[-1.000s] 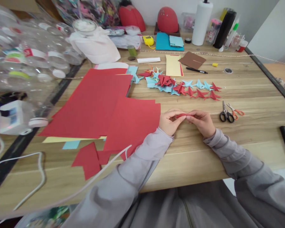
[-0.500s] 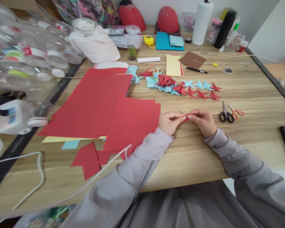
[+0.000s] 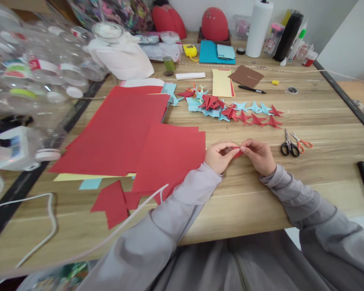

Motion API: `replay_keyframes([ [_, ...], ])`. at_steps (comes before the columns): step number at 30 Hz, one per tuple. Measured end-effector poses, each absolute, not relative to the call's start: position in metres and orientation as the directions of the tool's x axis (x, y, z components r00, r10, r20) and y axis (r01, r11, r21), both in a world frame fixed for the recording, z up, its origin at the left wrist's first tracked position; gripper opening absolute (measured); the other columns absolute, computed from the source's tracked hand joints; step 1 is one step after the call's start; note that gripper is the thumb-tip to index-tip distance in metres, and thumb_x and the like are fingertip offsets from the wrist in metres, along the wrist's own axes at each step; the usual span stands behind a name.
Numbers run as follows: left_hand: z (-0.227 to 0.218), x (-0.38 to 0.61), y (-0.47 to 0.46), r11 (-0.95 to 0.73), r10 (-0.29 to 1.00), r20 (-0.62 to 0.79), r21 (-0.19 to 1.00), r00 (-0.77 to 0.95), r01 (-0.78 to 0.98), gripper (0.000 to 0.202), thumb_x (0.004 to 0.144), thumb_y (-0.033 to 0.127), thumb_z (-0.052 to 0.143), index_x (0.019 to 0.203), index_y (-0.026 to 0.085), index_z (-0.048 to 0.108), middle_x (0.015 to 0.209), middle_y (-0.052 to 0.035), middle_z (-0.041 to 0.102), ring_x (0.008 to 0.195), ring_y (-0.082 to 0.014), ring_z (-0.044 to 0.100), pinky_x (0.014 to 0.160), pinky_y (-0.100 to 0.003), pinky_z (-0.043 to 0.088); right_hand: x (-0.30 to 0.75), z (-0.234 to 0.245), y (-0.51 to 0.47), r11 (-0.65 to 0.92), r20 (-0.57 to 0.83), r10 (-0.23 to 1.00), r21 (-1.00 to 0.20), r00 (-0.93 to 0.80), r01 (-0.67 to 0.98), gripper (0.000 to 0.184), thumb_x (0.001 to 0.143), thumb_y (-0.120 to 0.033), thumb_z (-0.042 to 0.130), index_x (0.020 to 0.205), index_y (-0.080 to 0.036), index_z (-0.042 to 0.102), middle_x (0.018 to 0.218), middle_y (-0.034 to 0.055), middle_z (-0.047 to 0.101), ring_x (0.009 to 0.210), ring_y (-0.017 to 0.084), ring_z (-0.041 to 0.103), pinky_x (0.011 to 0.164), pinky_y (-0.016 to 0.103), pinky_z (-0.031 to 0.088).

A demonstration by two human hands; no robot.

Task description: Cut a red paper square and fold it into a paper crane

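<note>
Between my fingertips is a small folded piece of red paper (image 3: 238,154), mostly covered by the fingers. My left hand (image 3: 220,157) pinches it from the left, thumb against forefinger. From the other side my right hand (image 3: 259,154) pinches it too, and the two hands almost touch. Beyond them lies a row of folded red and light-blue paper cranes (image 3: 256,119), heaped up at its left end. Large red paper sheets (image 3: 172,155) are stacked just left of my left hand.
Black-handled scissors (image 3: 288,146) and orange-handled scissors (image 3: 301,141) lie right of my hands. Red paper scraps (image 3: 113,202) and a white cable (image 3: 130,218) are near the front left. Plastic bottles (image 3: 48,68) crowd the left side. A black pen (image 3: 251,89) lies farther back.
Both hands have shifted very slightly to the right. The fingers have moved a little on the red paper, and less of it shows on the right side.
</note>
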State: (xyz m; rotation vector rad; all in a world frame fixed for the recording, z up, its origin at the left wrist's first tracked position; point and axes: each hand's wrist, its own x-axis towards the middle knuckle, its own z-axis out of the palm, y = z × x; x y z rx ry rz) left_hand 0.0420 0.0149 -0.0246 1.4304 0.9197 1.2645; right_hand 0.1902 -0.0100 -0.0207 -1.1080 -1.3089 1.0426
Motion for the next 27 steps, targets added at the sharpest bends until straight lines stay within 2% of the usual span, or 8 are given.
replay_keyframes([
  [4, -0.0247, 0.0425, 0.0144, -0.283, 0.942, 0.286, 0.958, 0.173, -0.043, 0.007, 0.066, 0.024, 0.073, 0.066, 0.017, 0.071, 0.068, -0.0039, 0.068, 0.061, -0.0126, 0.059, 0.056, -0.025, 0.047, 0.1897, -0.0184, -0.0111, 0.161, 0.163, 0.986, -0.984, 0.023, 0.073, 0.027, 0.071, -0.044, 0.071, 0.069, -0.018, 0.063, 0.062, -0.0007, 0.062, 0.059, 0.011, 0.055, 0.06, 0.027, 0.047],
  [8, -0.0241, 0.0426, 0.0154, -0.232, 0.964, 0.239, 0.97, 0.12, -0.068, 0.009, 0.067, 0.025, 0.072, 0.066, 0.016, 0.07, 0.066, -0.0029, 0.066, 0.058, -0.0112, 0.057, 0.055, -0.024, 0.046, 0.1897, -0.0201, -0.0108, 0.127, 0.131, 0.987, -0.991, 0.095, 0.044, 0.026, 0.067, -0.042, 0.075, 0.073, -0.019, 0.066, 0.067, 0.0002, 0.065, 0.06, 0.012, 0.057, 0.059, 0.027, 0.048],
  [11, -0.023, 0.0422, 0.0162, -0.23, 0.966, 0.239, 0.969, 0.101, -0.091, 0.009, 0.066, 0.024, 0.072, 0.067, 0.016, 0.07, 0.066, -0.0032, 0.067, 0.058, -0.0111, 0.058, 0.056, -0.024, 0.046, 0.1899, -0.0214, -0.01, 0.157, 0.16, 0.978, -0.987, 0.13, 0.035, 0.025, 0.064, -0.04, 0.078, 0.073, -0.019, 0.067, 0.07, 0.0007, 0.067, 0.064, 0.012, 0.058, 0.061, 0.027, 0.049],
  [18, -0.0222, 0.0415, 0.0157, -0.327, 0.931, 0.334, 0.943, 0.146, -0.067, 0.004, 0.067, 0.021, 0.073, 0.068, 0.018, 0.072, 0.072, -0.0044, 0.069, 0.067, -0.0139, 0.062, 0.062, -0.027, 0.048, 0.1896, -0.02, -0.0093, 0.215, 0.216, 0.971, -0.976, 0.103, 0.025, 0.019, 0.065, -0.036, 0.078, 0.071, -0.021, 0.069, 0.07, 0.0004, 0.067, 0.066, 0.013, 0.06, 0.063, 0.027, 0.049],
  [27, -0.0232, 0.0405, 0.0159, -0.284, 0.942, 0.296, 0.954, 0.155, -0.096, 0.005, 0.066, 0.023, 0.074, 0.065, 0.018, 0.072, 0.063, -0.002, 0.065, 0.06, -0.012, 0.057, 0.057, -0.026, 0.044, 0.1898, -0.0168, -0.0106, 0.23, 0.234, 0.97, -0.972, 0.072, 0.051, 0.019, 0.067, -0.039, 0.076, 0.068, -0.021, 0.068, 0.068, 0.0006, 0.066, 0.066, 0.014, 0.059, 0.063, 0.029, 0.048],
])
